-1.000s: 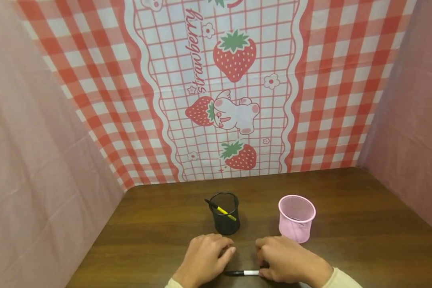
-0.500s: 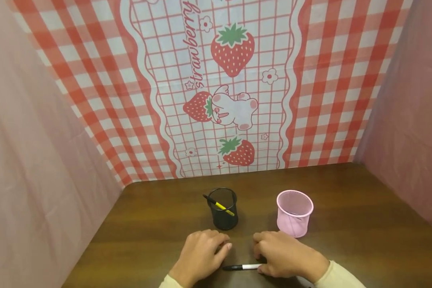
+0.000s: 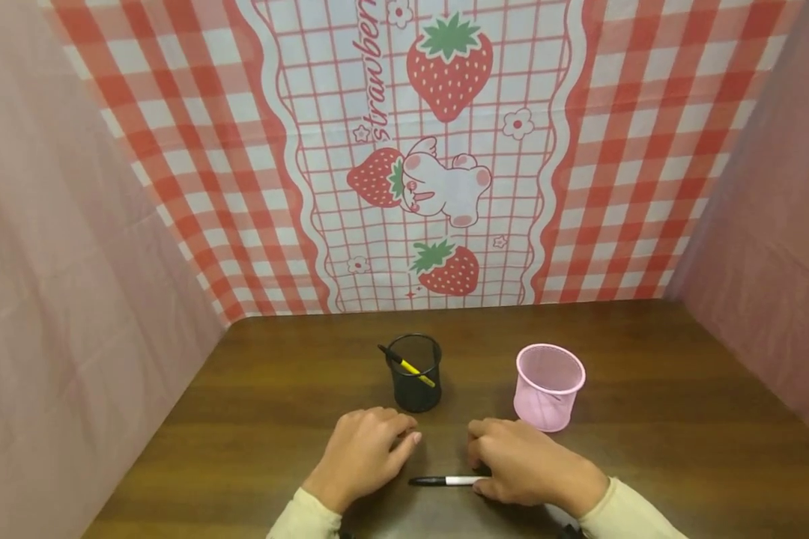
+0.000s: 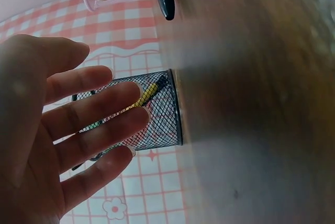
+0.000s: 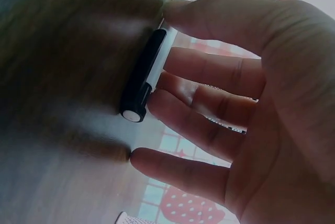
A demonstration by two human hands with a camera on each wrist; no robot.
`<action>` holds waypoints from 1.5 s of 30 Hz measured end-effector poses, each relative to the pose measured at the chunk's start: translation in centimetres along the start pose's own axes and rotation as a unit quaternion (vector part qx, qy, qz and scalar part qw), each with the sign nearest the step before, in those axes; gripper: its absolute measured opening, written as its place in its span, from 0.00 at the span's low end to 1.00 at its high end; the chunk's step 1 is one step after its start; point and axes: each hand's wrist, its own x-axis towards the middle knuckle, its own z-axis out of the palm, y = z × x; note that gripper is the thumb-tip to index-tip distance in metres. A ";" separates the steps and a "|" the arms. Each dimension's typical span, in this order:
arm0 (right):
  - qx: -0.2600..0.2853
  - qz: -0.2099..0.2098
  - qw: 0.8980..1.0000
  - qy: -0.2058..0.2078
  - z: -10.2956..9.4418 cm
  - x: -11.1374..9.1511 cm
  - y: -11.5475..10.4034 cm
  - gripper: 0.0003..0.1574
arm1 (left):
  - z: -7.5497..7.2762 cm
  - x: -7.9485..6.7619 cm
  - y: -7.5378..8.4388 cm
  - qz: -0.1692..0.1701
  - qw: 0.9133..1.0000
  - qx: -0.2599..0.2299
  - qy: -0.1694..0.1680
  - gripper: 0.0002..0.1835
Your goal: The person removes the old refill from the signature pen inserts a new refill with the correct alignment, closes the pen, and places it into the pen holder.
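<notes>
On the near part of the table (image 3: 256,419) lies a black-and-white pen (image 3: 438,480), its tapered black end to the left. My right hand (image 3: 529,464) pinches its other end, the thumb on the near side and curled fingers beyond. Seen in the right wrist view, the thumb crosses the white barrel (image 5: 159,59). My left hand (image 3: 364,457) rests on the wood left of the pen, holding nothing, its fingers loosely bent. Just beyond it stands a black mesh pen cup (image 3: 416,393) with a black-and-yellow pen (image 3: 411,368) leaning in it.
A pink mesh cup (image 3: 546,408) stands beyond my right hand, with a thin dark item seen through its mesh. A strawberry-printed cloth (image 3: 445,172) rises behind the table. Pink cloths hang at the left (image 3: 74,262) and right (image 3: 775,262).
The head view has shifted, so the table and both hands appear higher. My right thumb has moved slightly on the pen, showing more white barrel. The left hand stays much the same.
</notes>
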 end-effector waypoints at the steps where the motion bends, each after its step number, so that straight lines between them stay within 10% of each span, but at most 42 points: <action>1: 0.000 -0.001 1.000 -0.003 -0.1 0.1 0.0 0.14 | 0.0 0.0 0.0 -0.001 1.000 -0.001 0.001 0.09; 45: 0.042 -0.020 0.999 -0.001 -0.3 0.0 1.3 0.16 | -0.2 0.0 0.2 0.014 1.000 0.018 0.014 0.07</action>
